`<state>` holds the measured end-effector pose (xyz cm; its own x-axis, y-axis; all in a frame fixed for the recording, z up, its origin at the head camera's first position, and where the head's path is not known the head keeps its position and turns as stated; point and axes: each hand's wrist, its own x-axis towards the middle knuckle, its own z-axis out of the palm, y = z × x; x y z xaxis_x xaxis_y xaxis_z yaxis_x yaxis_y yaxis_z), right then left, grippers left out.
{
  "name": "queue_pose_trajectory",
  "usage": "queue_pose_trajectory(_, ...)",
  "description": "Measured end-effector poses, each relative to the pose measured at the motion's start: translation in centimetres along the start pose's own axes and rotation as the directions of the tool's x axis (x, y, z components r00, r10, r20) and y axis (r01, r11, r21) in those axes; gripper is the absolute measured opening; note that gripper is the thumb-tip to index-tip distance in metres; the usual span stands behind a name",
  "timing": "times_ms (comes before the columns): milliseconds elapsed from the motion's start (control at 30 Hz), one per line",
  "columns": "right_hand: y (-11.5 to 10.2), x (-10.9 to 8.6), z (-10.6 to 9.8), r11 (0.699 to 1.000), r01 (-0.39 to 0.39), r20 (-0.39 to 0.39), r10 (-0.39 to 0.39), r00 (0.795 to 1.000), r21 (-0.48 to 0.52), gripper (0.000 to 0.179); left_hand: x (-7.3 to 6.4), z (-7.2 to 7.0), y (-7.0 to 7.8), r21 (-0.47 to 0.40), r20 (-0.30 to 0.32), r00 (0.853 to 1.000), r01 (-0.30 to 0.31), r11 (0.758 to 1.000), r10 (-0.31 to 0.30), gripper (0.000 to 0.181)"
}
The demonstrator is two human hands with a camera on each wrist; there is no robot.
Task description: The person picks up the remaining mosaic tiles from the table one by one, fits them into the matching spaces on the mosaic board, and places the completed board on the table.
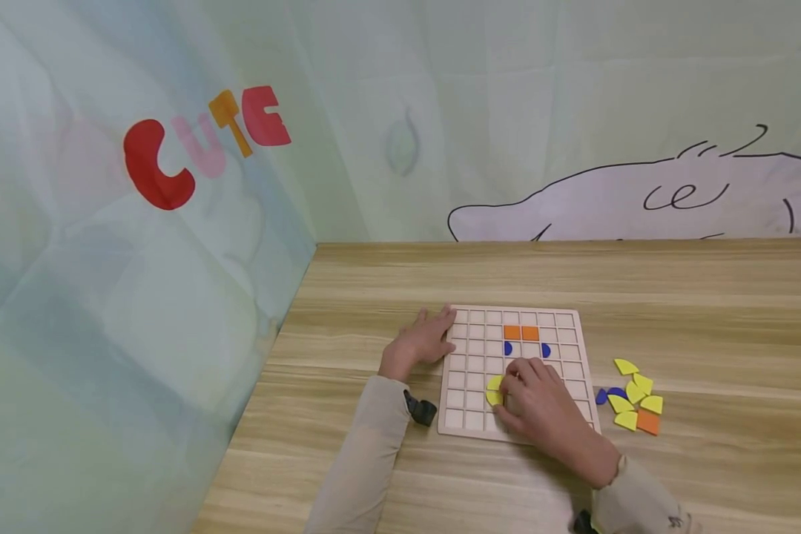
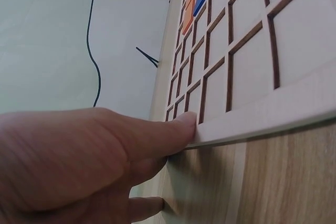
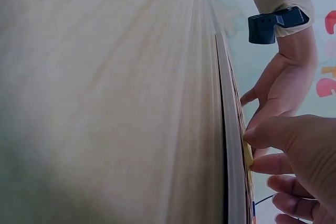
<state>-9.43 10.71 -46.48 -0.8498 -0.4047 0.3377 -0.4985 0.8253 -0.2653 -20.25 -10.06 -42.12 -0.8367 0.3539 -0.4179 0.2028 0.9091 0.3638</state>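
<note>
A square wooden board [image 1: 457,398] with a grid of recessed cells lies on the table. My left hand [image 1: 419,343] touches its upper left edge; in the left wrist view the thumb [image 2: 181,129] rests on the rim. Over the lower middle of the grid is my right hand [image 1: 541,404]. Its thumb and index finger pinch a yellow quarter-round piece [image 3: 248,153] at the board's surface. Yellow curved pieces [image 1: 494,386] show beside those fingertips, partly covered. Two orange squares [image 1: 521,333] sit in upper cells, with blue half-rounds [image 1: 546,350] below them.
Right of the board, loose yellow pieces [image 1: 626,420], blue pieces [image 1: 601,397] and an orange square [image 1: 648,422] lie on the wood-grain table [image 1: 374,282]. Printed cloth walls [image 1: 387,74] stand behind the table and to its left.
</note>
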Motion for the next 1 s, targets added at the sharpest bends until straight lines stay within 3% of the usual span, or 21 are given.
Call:
queue_pose_trajectory(267,-0.16,-0.01,-0.24,0.999,0.026,-0.001,-0.026,1.000,-0.041,0.021,-0.06,-0.14,0.04,0.002,0.006,1.000,0.000,1.000,0.000,0.064)
queue_pose_trajectory(533,-0.56,-0.10,-0.54,0.999,-0.024,0.029,0.025,0.999,-0.047,0.021,-0.02,-0.08,0.04,0.002,0.002,1.000,-0.005,1.000,0.005,0.063)
queue_pose_trajectory(1000,-0.76,-0.27,-0.41,0.997,-0.048,0.022,0.049,0.999,-0.053,0.020,-0.12,-0.27,0.15,-0.002,0.013,1.000,-0.002,1.000,0.002,0.063)
